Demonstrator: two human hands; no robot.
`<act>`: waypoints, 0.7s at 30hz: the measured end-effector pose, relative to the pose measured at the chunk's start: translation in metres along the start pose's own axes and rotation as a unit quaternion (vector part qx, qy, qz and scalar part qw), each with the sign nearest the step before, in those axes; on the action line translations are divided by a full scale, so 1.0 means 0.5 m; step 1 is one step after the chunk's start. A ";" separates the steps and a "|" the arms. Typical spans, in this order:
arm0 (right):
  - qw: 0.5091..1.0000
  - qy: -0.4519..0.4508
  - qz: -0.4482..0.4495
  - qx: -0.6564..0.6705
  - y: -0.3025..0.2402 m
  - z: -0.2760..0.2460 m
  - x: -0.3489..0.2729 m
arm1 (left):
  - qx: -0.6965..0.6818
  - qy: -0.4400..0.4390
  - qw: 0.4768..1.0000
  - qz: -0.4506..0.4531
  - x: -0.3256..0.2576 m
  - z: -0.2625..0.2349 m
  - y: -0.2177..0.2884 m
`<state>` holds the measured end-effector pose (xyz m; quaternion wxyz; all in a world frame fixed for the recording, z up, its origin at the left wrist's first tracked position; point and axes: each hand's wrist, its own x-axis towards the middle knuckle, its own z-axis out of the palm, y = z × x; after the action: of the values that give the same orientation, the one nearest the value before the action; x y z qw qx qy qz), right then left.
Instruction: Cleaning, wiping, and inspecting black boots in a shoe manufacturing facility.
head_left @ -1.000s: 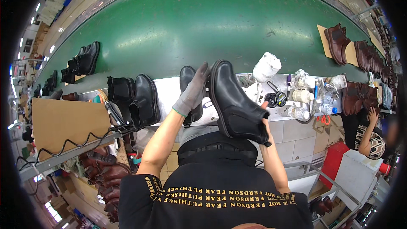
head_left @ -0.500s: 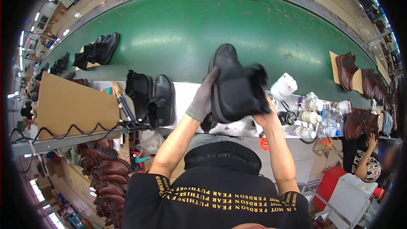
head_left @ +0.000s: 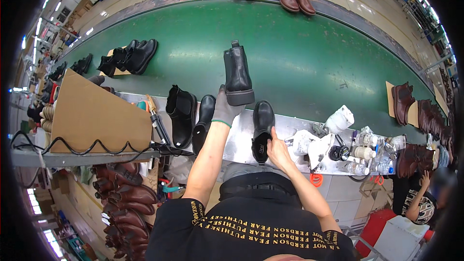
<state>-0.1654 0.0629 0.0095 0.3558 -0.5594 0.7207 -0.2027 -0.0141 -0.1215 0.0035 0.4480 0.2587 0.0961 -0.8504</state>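
My left hand (head_left: 226, 109), in a grey glove, is closed on the lower part of a black ankle boot (head_left: 237, 70). That boot stands upright with its heel toward me and a pull loop at its top, over the green belt's near edge. A second black boot (head_left: 263, 116) is close in front of me at the metal ledge, toe pointing away. My bare right hand (head_left: 278, 151) grips the side of its shaft opening, fingertips partly hidden. Left of my left forearm are two more black boots, one upright (head_left: 181, 116) and one beside it (head_left: 204, 118).
The green belt (head_left: 193, 34) carries black boots (head_left: 137, 55) at left and brown boots (head_left: 403, 101) at right. A cardboard sheet (head_left: 101, 116) and coiled black cord lie left. Bottles (head_left: 362, 152) and white cloths (head_left: 338, 118) crowd the ledge right. Another person (head_left: 415, 198) works at far right.
The boot both hands held is now in my left hand alone, turned heel toward me. My right hand has left it and moved down to the second boot. The view has shifted slightly.
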 end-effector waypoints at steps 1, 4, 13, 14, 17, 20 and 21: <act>0.997 -0.051 0.058 -0.006 -0.005 -0.007 0.011 | 0.004 0.006 1.000 -0.002 0.001 0.000 0.002; 0.998 0.052 -0.039 0.006 0.052 -0.041 0.063 | -0.026 0.041 0.999 -0.016 0.006 0.000 0.003; 0.960 -0.143 0.117 0.210 -0.107 -0.360 0.165 | -0.010 -0.059 0.995 -0.080 0.002 0.002 -0.026; 0.957 -0.159 0.119 0.210 -0.112 -0.379 0.176 | -0.036 -0.069 0.994 -0.083 0.003 0.004 -0.033; 0.942 -0.212 0.107 0.235 -0.121 -0.404 0.214 | 0.010 -0.113 0.990 -0.087 0.004 -0.002 -0.036; 0.938 -0.212 0.107 0.252 -0.141 -0.403 0.232 | 0.050 -0.130 0.988 -0.073 0.001 -0.009 -0.044; 0.934 -0.216 0.112 0.262 -0.151 -0.404 0.236 | 0.070 -0.150 0.985 -0.048 0.000 -0.011 -0.045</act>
<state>-0.2789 -0.0926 0.1620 0.6575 -0.3921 0.6056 -0.2173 -0.0304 -0.1062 -0.0027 0.3969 0.1543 -0.0201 -0.9046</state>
